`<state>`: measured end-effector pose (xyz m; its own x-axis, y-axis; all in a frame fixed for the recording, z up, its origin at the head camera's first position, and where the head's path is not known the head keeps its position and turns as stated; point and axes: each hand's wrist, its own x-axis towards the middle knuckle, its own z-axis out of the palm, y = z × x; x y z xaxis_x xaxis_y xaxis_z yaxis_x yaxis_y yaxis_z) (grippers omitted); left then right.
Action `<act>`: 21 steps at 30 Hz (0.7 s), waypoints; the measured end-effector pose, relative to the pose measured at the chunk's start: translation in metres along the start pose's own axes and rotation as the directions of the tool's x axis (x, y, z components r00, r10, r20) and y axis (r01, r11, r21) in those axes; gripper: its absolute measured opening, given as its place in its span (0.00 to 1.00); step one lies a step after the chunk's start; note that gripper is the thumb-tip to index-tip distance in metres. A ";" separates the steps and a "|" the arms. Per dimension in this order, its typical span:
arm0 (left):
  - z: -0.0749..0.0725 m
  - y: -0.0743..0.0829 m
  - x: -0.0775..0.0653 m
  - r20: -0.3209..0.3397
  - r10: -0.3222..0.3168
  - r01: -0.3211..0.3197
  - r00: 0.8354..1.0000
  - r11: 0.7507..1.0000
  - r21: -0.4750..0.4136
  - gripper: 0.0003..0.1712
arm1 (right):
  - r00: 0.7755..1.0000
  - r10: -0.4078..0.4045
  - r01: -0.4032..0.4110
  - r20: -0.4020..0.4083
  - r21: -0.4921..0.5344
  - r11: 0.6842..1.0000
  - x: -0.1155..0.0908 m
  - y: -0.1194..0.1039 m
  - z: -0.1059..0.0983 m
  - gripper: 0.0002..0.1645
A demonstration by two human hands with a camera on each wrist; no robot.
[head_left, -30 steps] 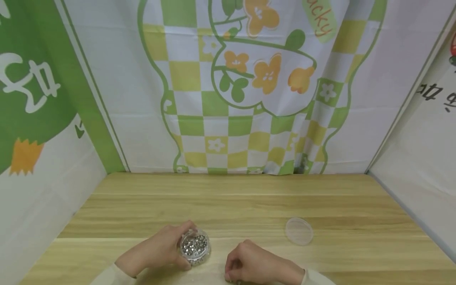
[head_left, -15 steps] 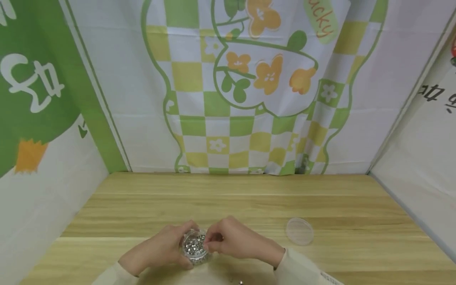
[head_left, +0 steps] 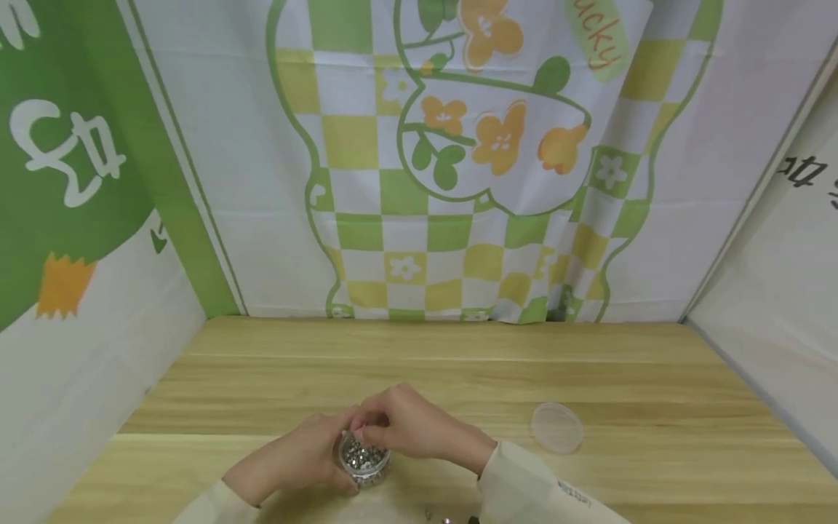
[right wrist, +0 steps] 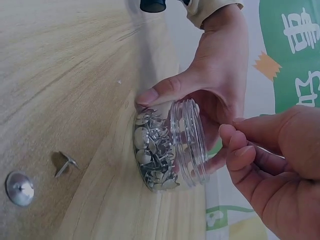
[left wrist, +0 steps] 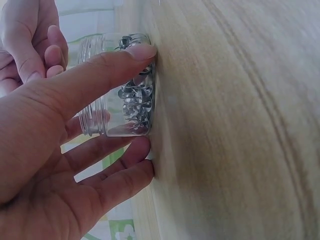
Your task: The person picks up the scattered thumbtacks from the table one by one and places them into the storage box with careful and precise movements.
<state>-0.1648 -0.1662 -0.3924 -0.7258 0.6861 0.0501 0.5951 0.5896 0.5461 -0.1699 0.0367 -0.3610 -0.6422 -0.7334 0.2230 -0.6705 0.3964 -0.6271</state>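
Note:
My left hand (head_left: 301, 455) grips a clear, ridged-neck jar (right wrist: 187, 142) from its left side, thumb along the wall and fingers behind. The jar stands upright and lidless on the wooden table. Silvery thumbtacks (right wrist: 152, 150) lie heaped in its lower part. Over the jar's mouth is my right hand (head_left: 406, 422), thumb and fingertips (right wrist: 235, 132) drawn together, with nothing visible between them. Two loose thumbtacks, one flat on its head (right wrist: 20, 188) and one tipped over (right wrist: 67, 162), lie on the table near the front edge of the head view.
A clear round lid (head_left: 556, 428) lies flat on the table (head_left: 419, 356), to the right of both hands. Printed cloth (head_left: 458, 233) hangs behind the table, with more cloth walls at left and right. A dark device (right wrist: 152, 5) shows by the left sleeve.
My right hand has moved from the table's front up and left to the jar, then farther over its mouth. Two thumbtacks show on the table where it was. My left hand keeps its grip.

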 end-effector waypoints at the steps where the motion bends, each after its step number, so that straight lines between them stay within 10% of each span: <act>1: 0.000 0.000 0.000 0.000 0.001 -0.001 1.000 1.000 0.000 0.49 | 1.000 0.000 0.000 -0.002 -0.004 1.000 -0.001 0.001 0.000 0.05; 21: 0.004 0.004 0.001 -0.037 0.003 -0.003 0.999 1.000 0.009 0.39 | 0.992 0.009 0.016 0.127 -0.189 0.982 -0.090 0.004 -0.026 0.07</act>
<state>-0.1617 -0.1615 -0.3938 -0.7363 0.6716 0.0828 0.6002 0.5916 0.5383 -0.1246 0.1188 -0.3640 -0.5956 -0.7941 0.1210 -0.7387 0.4822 -0.4710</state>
